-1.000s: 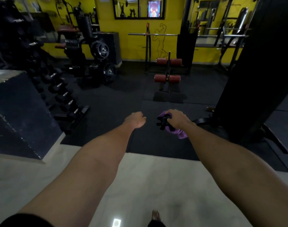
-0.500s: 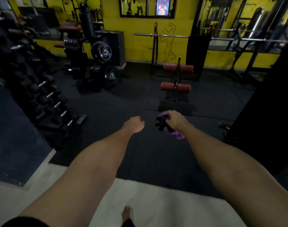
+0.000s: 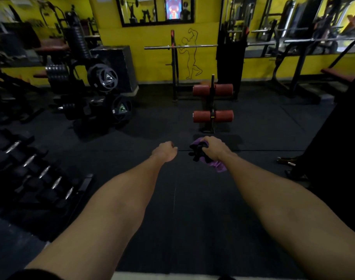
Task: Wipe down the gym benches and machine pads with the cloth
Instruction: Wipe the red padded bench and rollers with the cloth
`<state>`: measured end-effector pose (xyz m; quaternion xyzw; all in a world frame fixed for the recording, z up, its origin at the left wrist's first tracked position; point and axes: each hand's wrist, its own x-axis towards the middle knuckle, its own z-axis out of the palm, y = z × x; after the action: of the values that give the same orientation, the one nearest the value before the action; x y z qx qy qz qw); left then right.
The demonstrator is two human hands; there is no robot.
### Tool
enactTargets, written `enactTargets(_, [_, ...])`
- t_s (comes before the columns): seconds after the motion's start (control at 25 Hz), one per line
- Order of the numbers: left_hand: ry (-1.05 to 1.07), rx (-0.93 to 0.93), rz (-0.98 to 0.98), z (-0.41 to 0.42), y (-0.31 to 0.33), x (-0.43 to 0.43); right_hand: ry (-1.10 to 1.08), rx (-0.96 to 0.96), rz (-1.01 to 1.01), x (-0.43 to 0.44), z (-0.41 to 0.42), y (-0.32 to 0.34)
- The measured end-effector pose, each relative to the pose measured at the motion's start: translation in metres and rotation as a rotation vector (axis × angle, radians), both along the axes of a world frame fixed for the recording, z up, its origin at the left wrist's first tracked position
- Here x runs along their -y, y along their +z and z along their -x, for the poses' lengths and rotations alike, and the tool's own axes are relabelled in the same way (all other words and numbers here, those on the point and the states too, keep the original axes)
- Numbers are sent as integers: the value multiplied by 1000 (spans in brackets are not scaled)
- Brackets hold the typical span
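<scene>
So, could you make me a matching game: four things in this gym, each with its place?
Things:
1 cloth
2 dumbbells
3 red pads
4 barbell

Places:
A far left, low down
B middle, standing on the floor
C raised, by the yellow wall
D in the right hand

Pairs: 1-D, 2-A, 3-B, 4-C.

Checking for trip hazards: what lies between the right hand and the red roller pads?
Head view: only dark floor mat and the pads' black frame foot.
</scene>
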<state>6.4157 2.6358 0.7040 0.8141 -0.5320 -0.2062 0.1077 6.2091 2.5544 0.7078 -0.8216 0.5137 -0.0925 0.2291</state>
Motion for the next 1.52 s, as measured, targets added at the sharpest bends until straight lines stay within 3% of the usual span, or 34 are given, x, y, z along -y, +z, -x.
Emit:
enactTargets(0.32, [14,-31,-6,-85,-39,193,10,-4,28,191,-82,-26])
enactTargets(0.6, [10,-33,-33,-134,-25,367,33,-57,21,367,-144,-24])
enactTargets(1.12, [-85,-86,-57,-251,-58,642,-94,-34,-32,622,-256,-53])
enactTargets(1.52, [-184,-152,-143,-317,-92,808,-235,-83,-151,761,-337,-82])
